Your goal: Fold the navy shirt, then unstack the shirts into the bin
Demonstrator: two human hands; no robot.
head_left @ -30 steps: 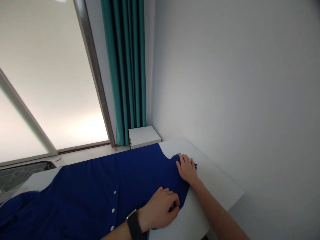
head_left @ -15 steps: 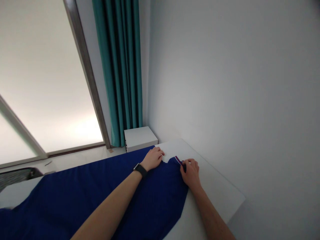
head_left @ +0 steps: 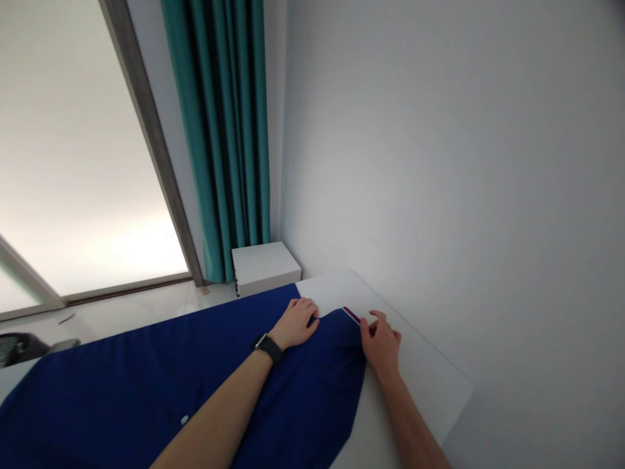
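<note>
A dark blue shirt [head_left: 131, 371] is spread over a white table, with a white button showing near my left forearm. My left hand [head_left: 295, 322], with a dark watch [head_left: 267, 346] on the wrist, lies on the cloth near its far edge, fingers stretched out and slightly bent. Just to the right, a sleeve end carries a red-and-white striped trim [head_left: 351, 315]. The thumb of my right hand [head_left: 382, 342] touches the end of this trim, while its index finger is raised apart from the thumb. Its other fingers are loosely bent.
The white table [head_left: 415, 371] reaches close to the pale wall [head_left: 439, 163] on the right. Beyond its far edge stands a low white cabinet [head_left: 266, 262] below a teal curtain [head_left: 222, 130]. A frosted glass door [head_left: 83, 143] is at the left, with a dark object [head_left: 22, 348] beneath it.
My right hand has shifted slightly right, its fingers looser. The sleeve end and trim lie straighter. My left hand has slid slightly nearer on the cloth. The view has turned a little.
</note>
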